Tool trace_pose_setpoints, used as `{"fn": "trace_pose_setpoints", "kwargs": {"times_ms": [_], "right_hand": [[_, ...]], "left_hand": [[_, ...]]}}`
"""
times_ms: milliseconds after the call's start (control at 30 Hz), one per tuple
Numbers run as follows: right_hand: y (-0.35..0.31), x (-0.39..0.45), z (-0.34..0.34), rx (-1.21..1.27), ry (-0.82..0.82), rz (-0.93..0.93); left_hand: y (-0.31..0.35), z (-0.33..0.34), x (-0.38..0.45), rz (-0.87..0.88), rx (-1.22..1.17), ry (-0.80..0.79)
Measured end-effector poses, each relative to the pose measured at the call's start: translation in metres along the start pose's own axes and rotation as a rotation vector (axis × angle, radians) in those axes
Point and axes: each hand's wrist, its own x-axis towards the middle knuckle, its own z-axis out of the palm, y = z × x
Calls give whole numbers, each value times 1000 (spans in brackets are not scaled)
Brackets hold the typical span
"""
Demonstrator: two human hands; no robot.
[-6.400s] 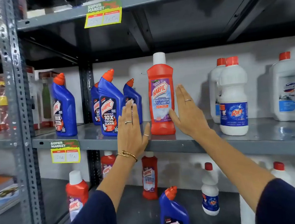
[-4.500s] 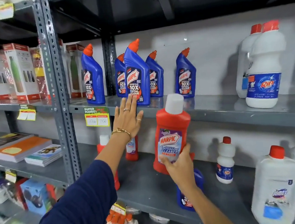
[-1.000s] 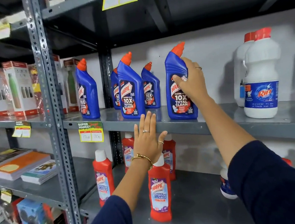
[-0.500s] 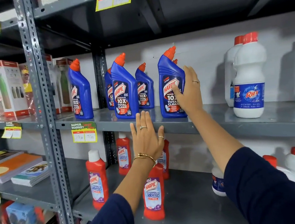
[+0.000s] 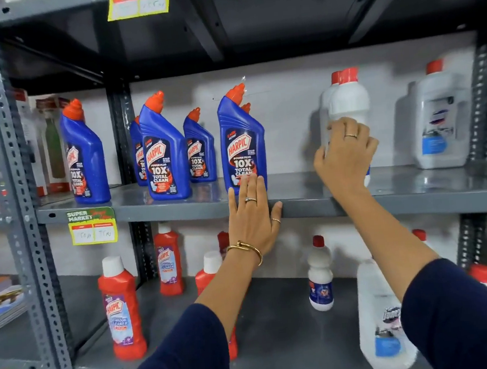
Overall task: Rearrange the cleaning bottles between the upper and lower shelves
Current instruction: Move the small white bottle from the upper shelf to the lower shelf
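Several blue Harpic bottles with orange caps stand on the upper shelf (image 5: 311,205); the nearest blue bottle (image 5: 242,137) stands free at the shelf's front. My left hand (image 5: 252,218) lies flat with fingers spread against the upper shelf's front edge, just below that bottle. My right hand (image 5: 344,155) is wrapped around a white bottle with a red cap (image 5: 348,98) on the upper shelf. Red Harpic bathroom cleaner bottles (image 5: 122,312) stand on the lower shelf (image 5: 278,322), with a small white bottle (image 5: 320,277) and a large white jug (image 5: 380,319).
A big translucent jug (image 5: 440,120) stands at the right of the upper shelf. A perforated steel upright (image 5: 17,204) rises on the left, a yellow price tag (image 5: 93,227) hangs beside it, and boxed goods and books fill the neighbouring shelves. The shelf above overhangs the bottles.
My right hand has let go of the blue Harpic bottle and moved right onto the white red-capped bottle. My left hand rose slightly to the shelf edge. The view shifted right.
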Motion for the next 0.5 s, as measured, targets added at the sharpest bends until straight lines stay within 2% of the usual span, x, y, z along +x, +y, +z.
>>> {"fn": "trace_pose_setpoints", "kwargs": {"times_ms": [100,267,500], "right_hand": [[19,4,-3,-60,-76,82],[33,4,-2,172,-229,292],[32,2,-6,226,-310,358]], "left_hand": [[13,4,5,5,-9,13],[30,15,7,17,73,9],[28,19,5,15,91,-2]]}}
